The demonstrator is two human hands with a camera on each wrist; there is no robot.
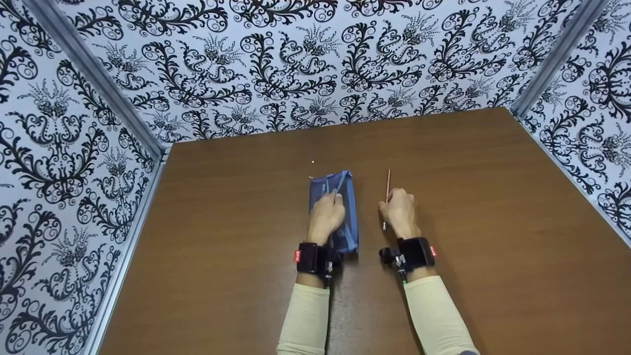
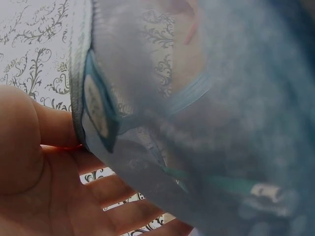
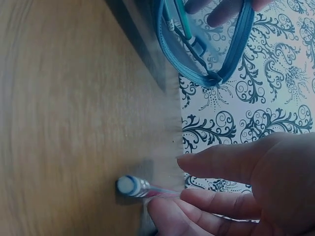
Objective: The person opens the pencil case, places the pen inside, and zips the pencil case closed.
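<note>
pouch [image 1: 350,214] holds green stick [image 3: 183,20], visible from wrists only

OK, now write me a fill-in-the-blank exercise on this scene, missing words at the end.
1. The left hand holds a pouch whose colour is ____.
2. The hand at the pencil is the person's ____ one.
3. In the head view, the pouch is to the ____ of the pencil.
4. The bands around both wrists are ____ in colour.

Missing words: blue; right; left; black.
</note>
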